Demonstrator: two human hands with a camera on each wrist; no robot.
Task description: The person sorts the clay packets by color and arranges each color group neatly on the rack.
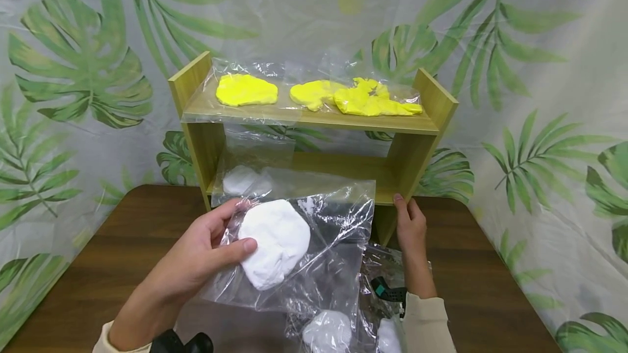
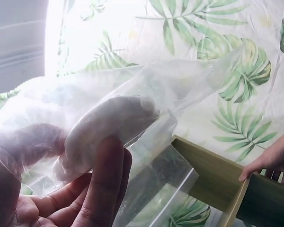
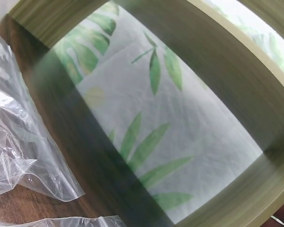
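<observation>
My left hand (image 1: 201, 257) pinches a clear plastic bag (image 1: 338, 222) holding a flat white clay-like lump (image 1: 276, 247), raised in front of a small wooden shelf (image 1: 343, 119). The thumb presses the lump's near face; the left wrist view shows fingers behind the bagged lump (image 2: 109, 123). At the shelf's right side, my right hand (image 1: 412, 233) grips the upright board, its thumb on the front edge at the middle board. Only a bit of that hand (image 3: 283, 215) enters the right wrist view. Another bagged white lump (image 1: 245, 180) lies on the middle board's left, partly covered by the held bag.
Several bagged yellow lumps (image 1: 247, 90) lie along the top board. More bagged white lumps (image 1: 327, 332) are at the front of the brown table (image 1: 471, 266), below the held bag. A leaf-patterned cloth (image 1: 304, 10) hangs behind the shelf.
</observation>
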